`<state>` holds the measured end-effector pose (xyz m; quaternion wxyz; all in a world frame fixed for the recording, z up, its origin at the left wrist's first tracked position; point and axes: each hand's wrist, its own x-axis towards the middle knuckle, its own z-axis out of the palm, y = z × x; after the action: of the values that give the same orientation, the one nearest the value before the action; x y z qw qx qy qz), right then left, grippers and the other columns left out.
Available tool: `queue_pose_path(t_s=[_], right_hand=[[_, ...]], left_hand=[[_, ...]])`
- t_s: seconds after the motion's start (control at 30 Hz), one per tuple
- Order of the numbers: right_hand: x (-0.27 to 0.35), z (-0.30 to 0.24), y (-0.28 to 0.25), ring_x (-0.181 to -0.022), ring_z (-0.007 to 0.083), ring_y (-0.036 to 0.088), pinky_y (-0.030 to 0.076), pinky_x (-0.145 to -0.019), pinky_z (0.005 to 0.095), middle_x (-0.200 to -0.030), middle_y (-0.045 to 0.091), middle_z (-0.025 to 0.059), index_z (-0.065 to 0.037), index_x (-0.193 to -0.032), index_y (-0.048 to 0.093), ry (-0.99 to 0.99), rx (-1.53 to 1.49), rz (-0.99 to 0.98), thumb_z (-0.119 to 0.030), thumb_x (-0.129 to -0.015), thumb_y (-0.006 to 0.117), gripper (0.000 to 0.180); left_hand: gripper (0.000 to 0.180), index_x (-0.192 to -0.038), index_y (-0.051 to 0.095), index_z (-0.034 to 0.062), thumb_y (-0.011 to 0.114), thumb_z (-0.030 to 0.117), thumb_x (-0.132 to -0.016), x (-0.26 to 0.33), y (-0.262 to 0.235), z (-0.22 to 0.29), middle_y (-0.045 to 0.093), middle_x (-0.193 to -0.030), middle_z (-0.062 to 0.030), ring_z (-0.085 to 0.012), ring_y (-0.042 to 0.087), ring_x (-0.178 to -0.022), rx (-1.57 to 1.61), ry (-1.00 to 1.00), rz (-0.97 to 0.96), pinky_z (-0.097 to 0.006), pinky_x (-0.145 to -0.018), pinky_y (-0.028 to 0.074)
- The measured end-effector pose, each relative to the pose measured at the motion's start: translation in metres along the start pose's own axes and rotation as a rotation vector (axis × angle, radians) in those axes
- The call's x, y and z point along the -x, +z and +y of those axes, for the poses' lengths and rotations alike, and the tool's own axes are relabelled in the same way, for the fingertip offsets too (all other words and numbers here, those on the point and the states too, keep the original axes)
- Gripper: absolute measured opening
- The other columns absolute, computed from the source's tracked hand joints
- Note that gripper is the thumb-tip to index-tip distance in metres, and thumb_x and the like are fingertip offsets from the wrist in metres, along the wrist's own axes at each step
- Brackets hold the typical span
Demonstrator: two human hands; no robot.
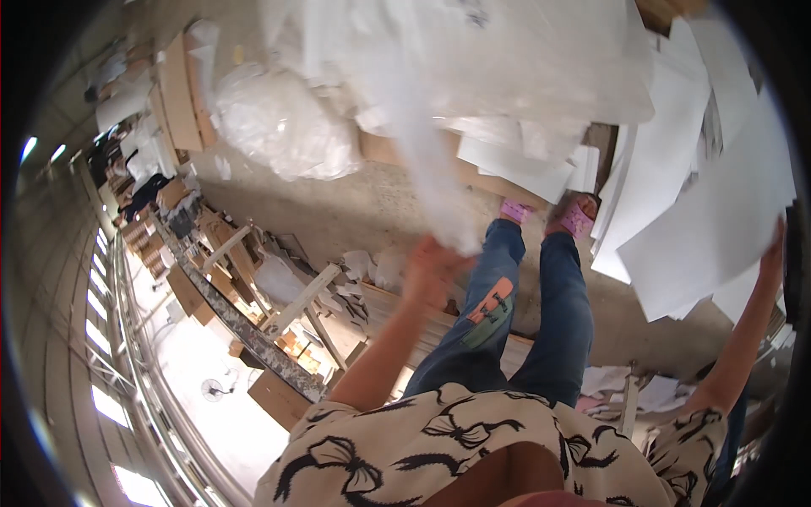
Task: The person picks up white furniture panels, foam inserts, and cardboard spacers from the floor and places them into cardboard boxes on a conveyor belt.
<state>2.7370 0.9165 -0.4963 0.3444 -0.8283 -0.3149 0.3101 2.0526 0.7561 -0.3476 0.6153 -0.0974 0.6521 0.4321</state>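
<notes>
My left hand [435, 272] is raised in front of my legs, slightly smeared by motion. Its fingers are closed on the lower end of a long translucent white plastic strip [427, 160]. The strip stretches up toward a big pile of clear plastic film [524, 59] at the top. Far out to the right, my right hand [771, 252] is at the edge of a large white sheet [705, 211]. Most of its fingers are hidden at the dark rim of the view, so its grip is unclear.
A bulging clear plastic bag [287, 122] lies on the concrete floor [372, 203] ahead. More white sheets [663, 135] stand at the right. Cardboard [182, 93] leans at upper left. Wooden frames [308, 296], cartons and a fan [215, 389] are on the left.
</notes>
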Motion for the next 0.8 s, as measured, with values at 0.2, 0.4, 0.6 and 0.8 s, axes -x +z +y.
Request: queue_pose_path(t_s=[0.2,0.4,0.6,0.8], right_hand=[[0.179,-0.092,0.067,-0.117,0.0208,0.047,0.036,-0.101,0.0366,-0.125,0.051,0.0090,-0.001,-0.127,0.044,0.508,-0.928,-0.581,-0.018,-0.093,0.048,0.039],[0.302,-0.200,0.193,-0.099,0.0148,0.056,0.044,-0.090,0.0295,-0.107,0.059,0.0050,0.000,-0.122,0.046,0.303,-0.711,-1.008,-0.005,-0.085,0.053,0.038],[0.398,-0.289,0.282,-0.099,0.0166,0.055,0.044,-0.090,0.0309,-0.110,0.058,0.0079,0.000,-0.123,0.044,0.286,-0.519,-0.904,-0.010,-0.082,0.059,0.045],[0.462,-0.322,0.366,-0.113,0.0215,0.048,0.038,-0.096,0.0343,-0.122,0.051,0.0096,-0.002,-0.128,0.041,0.363,-0.547,-0.443,-0.021,-0.086,0.050,0.047]], left_hand=[[0.036,-0.122,0.050,0.0038,0.057,0.006,-0.086,0.022,0.051,-0.072,0.060,-0.109,-0.0047,-0.0132,0.058,-0.098,-0.200,-0.034,-0.346,-0.028,-0.082,0.049],[0.037,-0.117,0.055,0.0049,0.062,0.007,-0.080,0.044,0.066,-0.012,0.063,-0.099,-0.0006,-0.0089,0.056,-0.090,-0.423,0.060,-0.686,-0.026,-0.079,0.046],[0.034,-0.107,0.060,0.0067,0.057,0.026,-0.079,0.017,-0.016,0.098,0.063,-0.098,-0.0177,-0.0338,0.060,-0.089,-1.150,0.561,-0.821,-0.039,-0.078,0.047],[0.020,-0.096,0.064,0.0033,0.051,0.012,-0.084,-0.156,-0.115,0.260,0.065,-0.094,-0.0144,-0.0273,0.063,-0.088,-0.863,0.313,-0.215,-0.034,-0.077,0.049]])
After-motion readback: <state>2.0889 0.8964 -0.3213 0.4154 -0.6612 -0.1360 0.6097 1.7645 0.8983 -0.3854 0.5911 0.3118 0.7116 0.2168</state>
